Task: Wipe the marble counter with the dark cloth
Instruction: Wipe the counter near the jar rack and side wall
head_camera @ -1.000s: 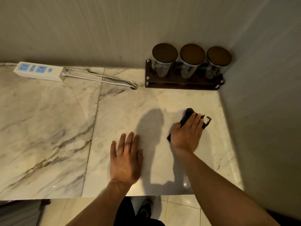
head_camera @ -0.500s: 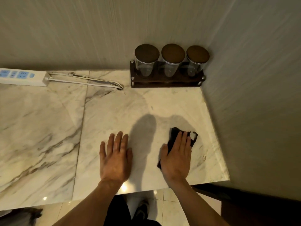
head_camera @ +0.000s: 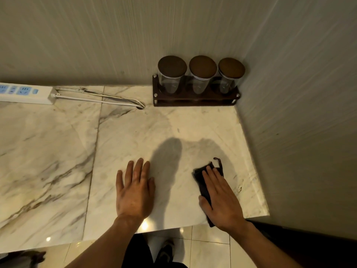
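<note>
Head view has both hands down flat on the white marble counter with grey-brown veining point(head_camera: 58, 151), close to its front edge. The right hand point(head_camera: 221, 198) is spread open, fingers together-ish and pressing palm-down on the small dark folded cloth point(head_camera: 201, 178), so it's not pinching anything, just pinning the cloth to the stone. The cloth sits in the right front part of the counter, near the side wall, with its near end poking out under the wrist right at the counter's edge and a little loop of thread sticking out at the far corner. The left hand point(head_camera: 135, 192) is flat and open too, bare on the marble beside it, holding nothing; looks like it's just bracing. So I'd say this is mid-wipe, at the near end of a stroke in the right corner area. Next move probably needs steady downward pressure while sliding the cloth across, and a lot of counter off to the left looks like it's yet to be covered. Stuff to steer around at the back: the dark wooden rack with three glass jars with brown lids point(head_camera: 197, 82) in the corner, and the white power strip with blue sockets point(head_camera: 25, 92) plus its white cord point(head_camera: 108, 98) along the back wall.
</note>
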Tool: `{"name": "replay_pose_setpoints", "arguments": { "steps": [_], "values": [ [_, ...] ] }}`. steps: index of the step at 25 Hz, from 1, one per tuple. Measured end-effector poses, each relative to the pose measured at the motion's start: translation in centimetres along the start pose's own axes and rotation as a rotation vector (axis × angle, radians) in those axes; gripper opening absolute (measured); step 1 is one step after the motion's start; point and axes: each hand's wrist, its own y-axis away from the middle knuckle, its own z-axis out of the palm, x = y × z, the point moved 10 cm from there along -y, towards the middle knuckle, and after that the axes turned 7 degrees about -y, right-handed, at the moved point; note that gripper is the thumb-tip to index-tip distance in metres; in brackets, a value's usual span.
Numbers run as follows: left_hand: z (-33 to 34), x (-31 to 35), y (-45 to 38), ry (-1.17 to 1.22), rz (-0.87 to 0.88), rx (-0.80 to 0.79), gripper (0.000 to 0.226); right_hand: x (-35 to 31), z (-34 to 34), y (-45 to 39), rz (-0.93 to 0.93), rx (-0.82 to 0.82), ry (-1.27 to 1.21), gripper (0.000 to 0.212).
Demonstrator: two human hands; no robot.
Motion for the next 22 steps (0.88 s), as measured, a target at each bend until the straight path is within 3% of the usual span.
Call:
{"name": "replay_pose_setpoints", "arguments": {
  "steps": [3, 11, 22],
  "values": [
    [-0.1, 0.1, 0.0, 0.013, 0.008, 0.007, 0.057, 0.4, -0.2, -0.3, -0.145, -0.094, 0.060, 0.069],
    [-0.4, 0.2, 0.1, 0.025, 0.034, 0.016, 0.054, 1.6, -0.3, -2.5, -0.297, -0.243, 0.174, 0.074],
    [-0.5, 0.4, 0.1, 0.020, 0.020, -0.012, 0.055, 3.3, -3.1, -11.0, -0.309, -0.212, 0.168, 0.075]
  ]
}}
